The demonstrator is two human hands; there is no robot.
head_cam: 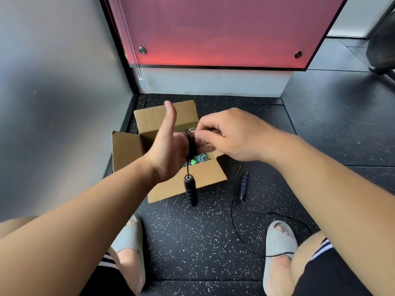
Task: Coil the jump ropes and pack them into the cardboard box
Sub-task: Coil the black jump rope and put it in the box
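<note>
The left hand (pixel 168 152) is held up edge-on above the cardboard box (pixel 192 180), thumb raised and fingers stretched forward and apart from the thumb. Held this way it serves as a spool. The black jump rope (pixel 190 144) is wound in several tight turns round its palm.

One handle (pixel 190 190) hangs straight down from the coil in front of the box's near flap, probably acting as the anchored end.

The right hand (pixel 230 135) is just beside the coil, its fingers (pixel 206 136) pinched together on the rope, apparently to guide the next turn.

The rest of the rope trails down to the floor (pixel 192 242) and loops toward the near edge by the right sandal. The second handle (pixel 243 185) lies on the floor just to the right of the box.

The box sits open near the floor's far left corner. A coiled green rope (pixel 197 160) is already inside, so winding directly over it likely keeps the final drop short.

By my judgement the coiling is partway done, since much slack is not yet wound.
</note>
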